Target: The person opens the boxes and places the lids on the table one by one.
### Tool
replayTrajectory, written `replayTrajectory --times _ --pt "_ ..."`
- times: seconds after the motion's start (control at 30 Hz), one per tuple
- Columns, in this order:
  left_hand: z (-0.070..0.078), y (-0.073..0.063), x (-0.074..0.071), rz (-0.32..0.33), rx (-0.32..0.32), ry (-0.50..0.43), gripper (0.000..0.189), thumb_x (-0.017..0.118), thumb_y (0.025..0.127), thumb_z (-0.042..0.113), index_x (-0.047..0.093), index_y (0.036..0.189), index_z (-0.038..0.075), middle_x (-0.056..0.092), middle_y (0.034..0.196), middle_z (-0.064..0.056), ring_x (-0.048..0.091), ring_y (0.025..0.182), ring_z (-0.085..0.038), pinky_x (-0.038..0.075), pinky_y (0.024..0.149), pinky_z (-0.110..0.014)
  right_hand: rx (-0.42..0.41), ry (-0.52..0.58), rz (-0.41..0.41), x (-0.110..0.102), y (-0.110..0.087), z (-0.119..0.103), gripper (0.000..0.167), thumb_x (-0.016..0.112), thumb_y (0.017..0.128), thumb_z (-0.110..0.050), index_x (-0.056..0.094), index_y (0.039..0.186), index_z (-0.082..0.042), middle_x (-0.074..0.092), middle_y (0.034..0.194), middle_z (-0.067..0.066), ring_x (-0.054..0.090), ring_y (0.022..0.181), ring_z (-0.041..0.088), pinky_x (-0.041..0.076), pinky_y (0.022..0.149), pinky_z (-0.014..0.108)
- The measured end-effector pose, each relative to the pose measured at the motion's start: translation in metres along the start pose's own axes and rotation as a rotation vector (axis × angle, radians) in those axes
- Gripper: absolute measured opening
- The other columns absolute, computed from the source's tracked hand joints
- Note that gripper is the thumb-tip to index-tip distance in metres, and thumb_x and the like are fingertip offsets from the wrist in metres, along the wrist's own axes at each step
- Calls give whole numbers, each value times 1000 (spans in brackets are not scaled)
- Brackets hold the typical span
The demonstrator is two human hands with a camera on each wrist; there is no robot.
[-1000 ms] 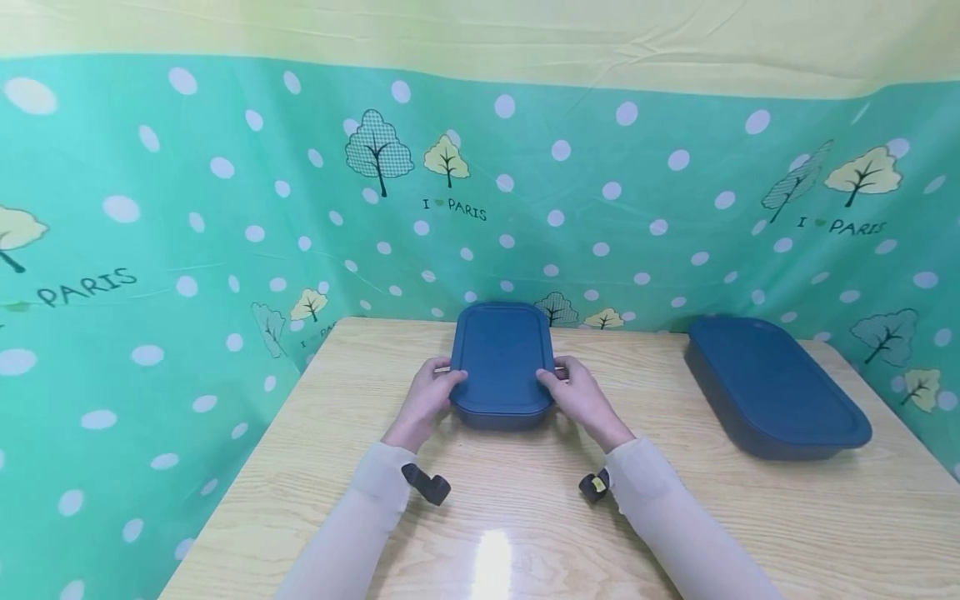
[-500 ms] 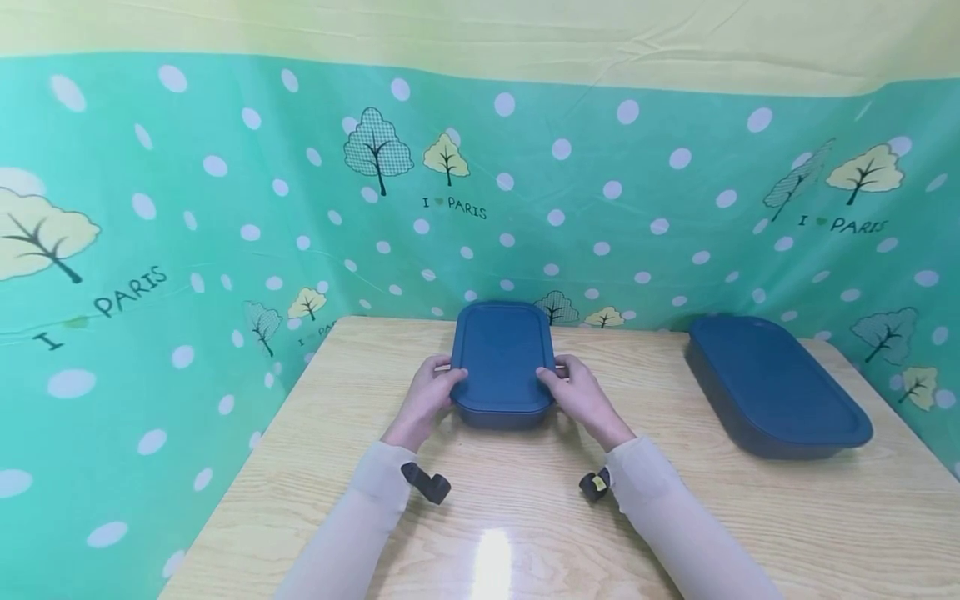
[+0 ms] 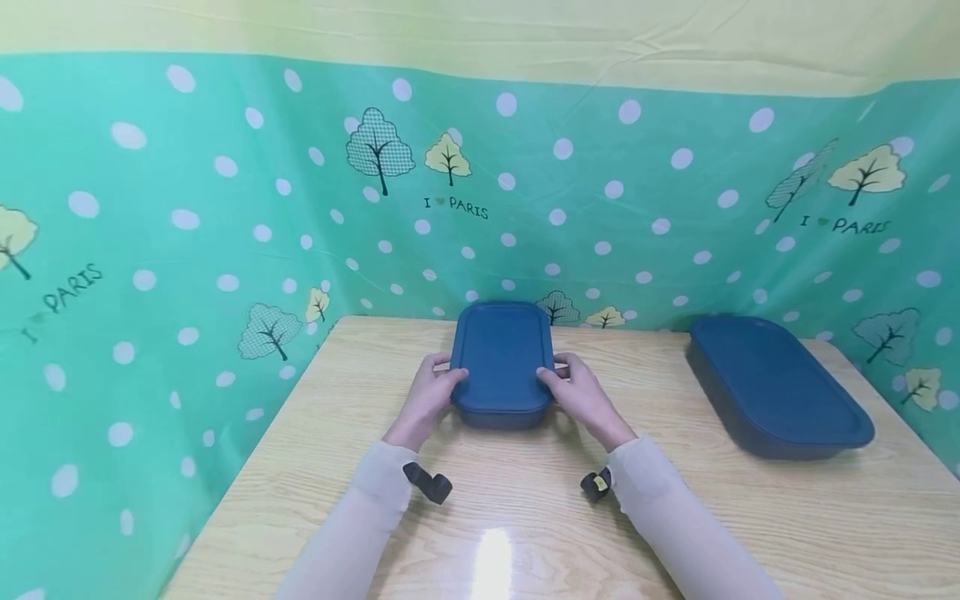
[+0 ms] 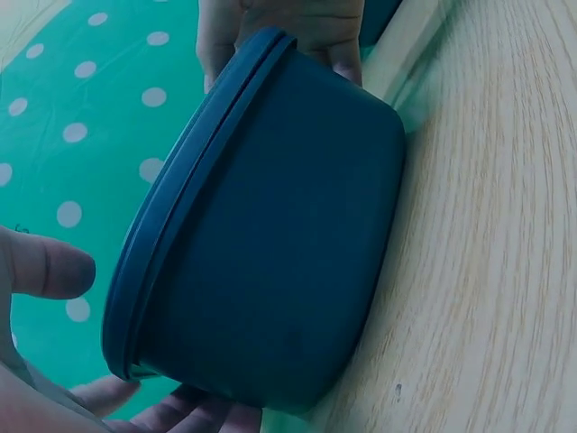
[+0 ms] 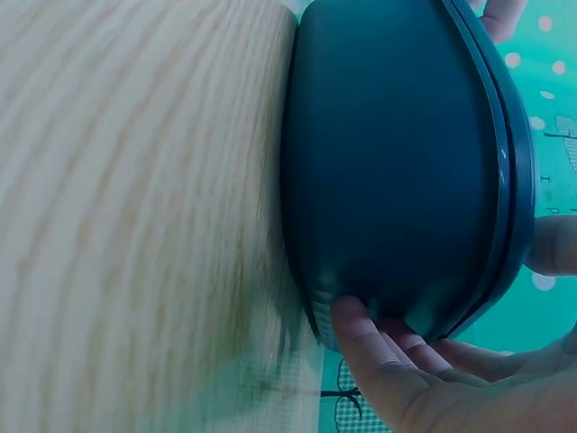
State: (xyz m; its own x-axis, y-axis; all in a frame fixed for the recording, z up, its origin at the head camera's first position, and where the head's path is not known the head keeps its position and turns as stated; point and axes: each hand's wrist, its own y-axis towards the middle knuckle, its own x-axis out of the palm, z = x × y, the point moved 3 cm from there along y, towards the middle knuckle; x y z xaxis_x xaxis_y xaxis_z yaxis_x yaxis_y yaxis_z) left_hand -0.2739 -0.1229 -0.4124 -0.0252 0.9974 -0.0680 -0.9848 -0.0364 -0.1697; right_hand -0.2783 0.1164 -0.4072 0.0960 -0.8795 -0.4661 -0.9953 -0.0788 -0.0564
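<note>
A dark blue lidded food container (image 3: pixel 502 354) sits near the back edge of the table, its short end toward me. My left hand (image 3: pixel 429 396) grips its left side, thumb over the lid's edge and fingers along the wall. On the opposite side my right hand (image 3: pixel 581 396) holds it the same way, thumb on the lid. In the left wrist view the container (image 4: pixel 261 216) shows its lid fitted on the rim. From the right wrist, fingertips (image 5: pixel 352 320) press against the container's wall (image 5: pixel 388 162), low near the table.
A larger dark blue lidded container (image 3: pixel 780 387) stands at the right of the wooden table (image 3: pixel 480 492), set at an angle. A green dotted cloth (image 3: pixel 600 208) hangs right behind the table and along its left side.
Both hands and the container have stayed in place. Only the hanging cloth at the left has shifted and rippled.
</note>
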Motion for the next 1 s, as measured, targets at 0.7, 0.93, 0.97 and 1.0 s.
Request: replayTrajectory --times 0.7,0.93,0.97,1.0 --pt "-2 0 0 58 1 68 50 57 93 17 41 137 0 51 127 -20 53 116 -34 44 97 -45 -31 -12 19 -2 -1 0 52 52 97 -30 43 136 1 54 125 19 56 111 32 49 91 41" --pt "0 1 0 66 13 57 47 57 93 17 43 135 3 52 124 -18 55 111 -31 45 94 -43 -46 -37 30 -3 0 0 52 51 97 -32 45 136 1 53 126 19 54 114 33 46 94 44" --pt "0 0 0 66 10 53 47 58 92 17 43 135 4 52 124 -18 55 111 -31 45 94 -43 -44 -39 33 -4 1 0 52 52 96 -33 46 135 1 54 126 18 54 114 32 46 95 44" --pt "0 0 0 65 10 50 47 57 93 17 43 135 4 52 124 -18 55 111 -31 45 94 -43 -42 -41 35 -4 1 0 52 52 96 -33 46 135 0 54 126 18 54 114 32 45 95 44"
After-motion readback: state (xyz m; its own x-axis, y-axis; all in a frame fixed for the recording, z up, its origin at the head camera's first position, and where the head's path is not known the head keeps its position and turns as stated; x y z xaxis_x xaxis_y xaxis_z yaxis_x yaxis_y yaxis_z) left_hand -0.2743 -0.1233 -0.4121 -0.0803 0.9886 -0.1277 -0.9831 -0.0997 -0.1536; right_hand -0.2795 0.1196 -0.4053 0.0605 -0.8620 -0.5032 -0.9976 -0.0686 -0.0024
